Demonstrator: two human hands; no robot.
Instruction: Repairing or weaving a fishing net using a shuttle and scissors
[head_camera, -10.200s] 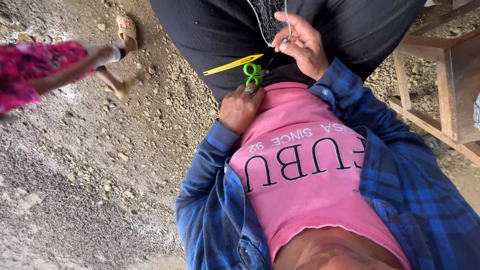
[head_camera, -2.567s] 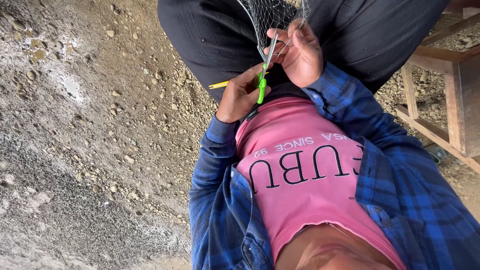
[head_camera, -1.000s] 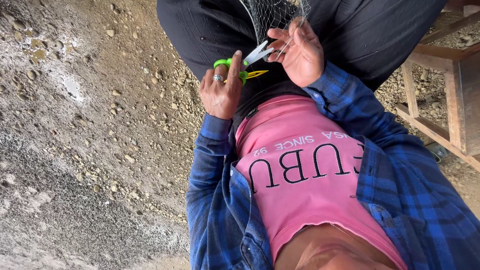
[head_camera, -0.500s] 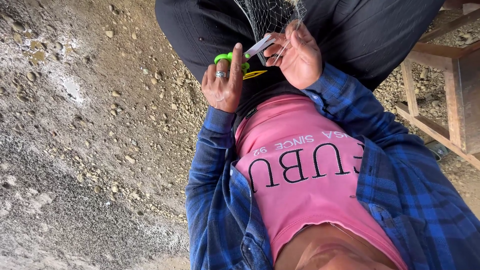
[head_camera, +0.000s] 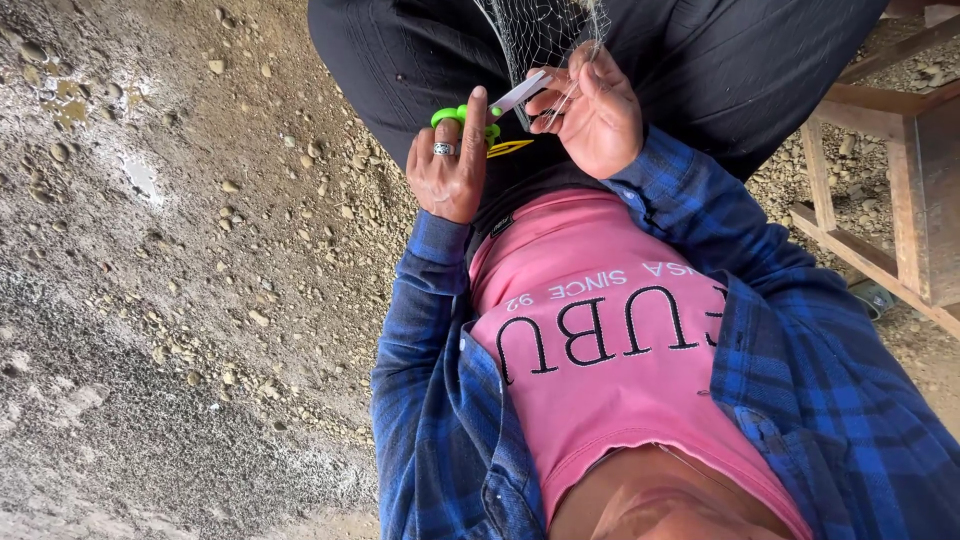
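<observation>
From the head camera we look down at our own lap. Our left hand (head_camera: 447, 165) is curled around the green handles of the scissors (head_camera: 487, 110). Our right hand (head_camera: 597, 112) pinches a bit of thin net (head_camera: 535, 30) between thumb and fingers. The net hangs over our black trousers (head_camera: 720, 60), just above the scissors. The shiny blades point toward the right hand and seem a little open, right at the net.

What could go wrong? The blade tips sit very near the fingers (head_camera: 555, 100) of the right hand. If the scissors close in the wrong spot, they may nip a finger. The net threads are thin and hard to see, so we might cut a thread we wanted to keep. The net is loose too, so it could slip out of the pinch. A yellow thing (head_camera: 508, 148) lies just under the scissors; we cannot tell what it is, and it could slide off our lap.

Now for room. On the left-hand side of the scissors there is wide stony ground (head_camera: 170, 260), with lots of space. On the other side of the scissors, past the right hand, stands a wooden frame (head_camera: 880, 170), well apart from them. Our elbow could bump it if we swing wide.
</observation>
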